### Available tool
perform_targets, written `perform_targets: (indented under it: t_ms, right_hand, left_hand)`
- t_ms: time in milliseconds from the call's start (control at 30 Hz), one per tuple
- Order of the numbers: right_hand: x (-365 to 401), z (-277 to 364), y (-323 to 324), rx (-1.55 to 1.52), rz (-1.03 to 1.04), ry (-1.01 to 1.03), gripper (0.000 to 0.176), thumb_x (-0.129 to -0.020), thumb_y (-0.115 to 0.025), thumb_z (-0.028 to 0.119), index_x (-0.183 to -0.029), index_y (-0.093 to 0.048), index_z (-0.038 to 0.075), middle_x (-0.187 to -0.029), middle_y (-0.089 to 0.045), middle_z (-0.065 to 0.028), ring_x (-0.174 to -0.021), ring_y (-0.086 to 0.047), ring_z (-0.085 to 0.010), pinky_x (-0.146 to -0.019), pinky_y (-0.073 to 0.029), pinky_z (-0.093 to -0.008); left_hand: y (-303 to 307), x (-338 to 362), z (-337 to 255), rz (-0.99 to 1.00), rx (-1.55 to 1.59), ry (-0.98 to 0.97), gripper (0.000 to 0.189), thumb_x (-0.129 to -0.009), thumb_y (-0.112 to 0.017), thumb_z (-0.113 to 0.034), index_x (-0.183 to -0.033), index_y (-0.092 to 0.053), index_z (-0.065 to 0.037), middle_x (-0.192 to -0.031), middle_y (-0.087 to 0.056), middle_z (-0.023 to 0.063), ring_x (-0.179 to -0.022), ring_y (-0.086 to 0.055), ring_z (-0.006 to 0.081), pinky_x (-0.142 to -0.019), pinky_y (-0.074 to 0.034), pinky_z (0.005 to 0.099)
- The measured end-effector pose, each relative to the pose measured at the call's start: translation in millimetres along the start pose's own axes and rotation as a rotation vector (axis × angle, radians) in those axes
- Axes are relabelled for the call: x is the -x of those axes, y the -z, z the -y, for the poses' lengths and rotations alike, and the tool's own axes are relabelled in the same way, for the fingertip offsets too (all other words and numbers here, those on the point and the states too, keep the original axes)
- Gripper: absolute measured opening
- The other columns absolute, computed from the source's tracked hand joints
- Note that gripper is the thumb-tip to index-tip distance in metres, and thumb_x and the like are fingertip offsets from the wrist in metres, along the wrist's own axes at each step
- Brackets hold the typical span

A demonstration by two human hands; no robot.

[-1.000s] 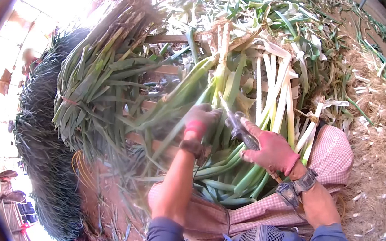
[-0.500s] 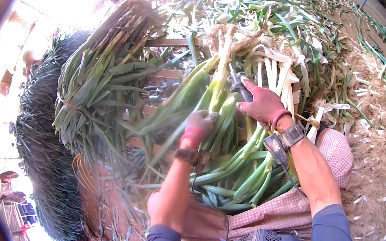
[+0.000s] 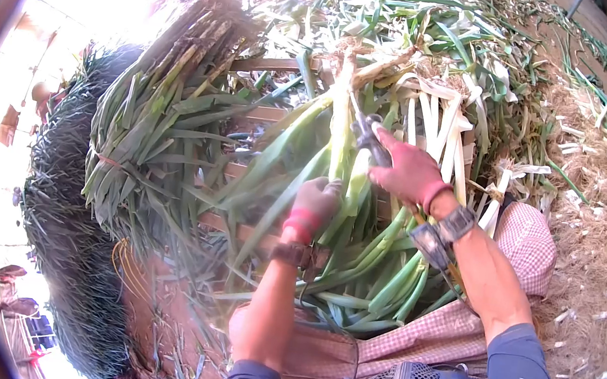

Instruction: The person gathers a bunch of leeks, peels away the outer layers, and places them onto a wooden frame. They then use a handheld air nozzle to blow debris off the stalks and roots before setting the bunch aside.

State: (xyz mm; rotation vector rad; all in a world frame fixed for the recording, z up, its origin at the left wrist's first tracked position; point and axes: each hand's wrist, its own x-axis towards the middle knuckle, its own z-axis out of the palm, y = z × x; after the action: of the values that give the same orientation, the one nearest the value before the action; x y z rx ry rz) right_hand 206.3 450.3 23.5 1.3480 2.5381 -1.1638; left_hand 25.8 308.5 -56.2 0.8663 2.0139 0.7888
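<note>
Head view: the left hand point(image 3: 314, 206), in a red glove, is closed around a leek point(image 3: 339, 130) that stands upright. Just right of the leek, the right hand point(image 3: 411, 173) grips a dark cutting tool point(image 3: 366, 135), with its tip against the leek's pale shaft. A tied bundle of leaves point(image 3: 150, 123) lies left of the leek.

Bright daylight, blown-out glare at left, fisheye edges, slight motion blur

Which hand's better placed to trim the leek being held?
Right, likely. The right hand holds a cutting tool against the leek, high on its stalk near the roots. The left hand has its grip shut around the stalk lower down, steadying it.
</note>
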Motion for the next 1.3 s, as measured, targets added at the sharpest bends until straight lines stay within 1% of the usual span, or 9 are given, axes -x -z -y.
perform_targets:
  t_ms: [67, 333, 533, 700, 833, 900, 967, 1100, 1300]
  right_hand:
    - [-15, 6, 8, 0.022, 0.019, -0.026, 0.085, -0.089, -0.071, 0.042, -0.163, -0.040, 0.016, -0.114, -0.075, -0.0202, -0.111, -0.072, -0.0373, -0.102, -0.051, -0.0457]
    - [-43, 5, 7, 0.052, -0.032, -0.053, 0.088, -0.086, -0.072, 0.043, -0.164, -0.040, 0.019, -0.132, -0.070, -0.0209, -0.125, -0.066, -0.0366, -0.110, -0.047, -0.0452]
    - [-4, 6, 9, -0.053, 0.052, -0.095, 0.089, -0.086, -0.073, 0.042, -0.164, -0.039, 0.015, -0.108, -0.073, -0.0186, -0.099, -0.071, -0.0328, -0.091, -0.052, -0.0443]
    - [66, -18, -4, -0.155, 0.153, 0.087, 0.088, -0.090, -0.075, 0.045, -0.164, -0.040, 0.012, -0.077, -0.066, -0.0074, -0.072, -0.068, -0.0249, -0.075, -0.052, -0.0372]
    - [118, -41, -10, -0.135, 0.100, 0.198, 0.090, -0.085, -0.077, 0.044, -0.161, -0.043, 0.011, -0.117, -0.071, -0.0264, -0.109, -0.070, -0.0405, -0.102, -0.052, -0.0433]
    - [135, -44, -4, -0.092, 0.037, 0.136, 0.090, -0.085, -0.077, 0.044, -0.162, -0.043, 0.011, -0.117, -0.071, -0.0258, -0.108, -0.070, -0.0402, -0.101, -0.052, -0.0433]
    - [149, -51, -2, -0.102, -0.049, 0.109, 0.090, -0.085, -0.077, 0.044, -0.162, -0.043, 0.011, -0.116, -0.072, -0.0257, -0.107, -0.071, -0.0396, -0.100, -0.053, -0.0431]
    - [161, -62, 1, -0.097, -0.011, 0.141, 0.092, -0.084, -0.080, 0.042, -0.162, -0.042, 0.010, -0.109, -0.072, -0.0238, -0.102, -0.072, -0.0388, -0.096, -0.054, -0.0434]
    - [162, -61, 21, -0.077, -0.041, 0.003, 0.091, -0.083, -0.080, 0.040, -0.161, -0.043, 0.011, -0.100, -0.073, -0.0230, -0.097, -0.073, -0.0369, -0.092, -0.055, -0.0456]
  left_hand:
    - [-1, 4, -4, -0.010, 0.218, 0.088, 0.036, -0.105, -0.063, -0.029, -0.089, -0.072, 0.002, -0.073, -0.065, 0.0051, -0.066, -0.056, 0.0137, -0.064, -0.046, 0.0339]
    - [-1, -3, 13, 0.014, 0.332, 0.044, 0.042, -0.105, -0.064, -0.035, -0.100, -0.078, 0.004, -0.077, -0.067, -0.0009, -0.072, -0.055, 0.0083, -0.068, -0.046, 0.0298]
    - [8, 3, -1, 0.015, 0.294, 0.064, 0.044, -0.105, -0.065, -0.039, -0.097, -0.079, 0.002, -0.077, -0.066, -0.0026, -0.073, -0.054, 0.0077, -0.067, -0.045, 0.0299]
    - [4, -4, 3, 0.040, 0.227, 0.124, 0.042, -0.101, -0.072, -0.041, -0.098, -0.079, 0.001, -0.076, -0.065, -0.0027, -0.068, -0.052, 0.0074, -0.062, -0.045, 0.0295]
    - [-7, -11, 23, 0.024, -0.026, -0.058, 0.043, -0.096, -0.078, -0.041, -0.097, -0.076, 0.002, -0.077, -0.068, 0.0001, -0.067, -0.057, 0.0080, -0.061, -0.048, 0.0292]
    - [-7, 0, 14, 0.024, -0.040, -0.104, 0.043, -0.095, -0.080, -0.040, -0.096, -0.075, 0.003, -0.077, -0.069, 0.0018, -0.068, -0.059, 0.0089, -0.062, -0.049, 0.0300]
    - [-8, 26, -13, 0.085, -0.115, -0.098, 0.043, -0.094, -0.080, -0.038, -0.095, -0.073, 0.004, -0.077, -0.071, 0.0071, -0.072, -0.064, 0.0125, -0.066, -0.052, 0.0325]
    - [-29, 62, -35, 0.076, -0.308, -0.128, 0.055, -0.094, -0.072, -0.050, -0.090, -0.069, 0.005, -0.085, -0.070, 0.0294, -0.083, -0.070, 0.0431, -0.079, -0.053, 0.0497]
    - [-48, 60, -40, 0.072, -0.423, -0.071, 0.056, -0.097, -0.066, -0.054, -0.098, -0.070, 0.002, -0.098, -0.073, 0.0284, -0.098, -0.070, 0.0462, -0.087, -0.052, 0.0534]
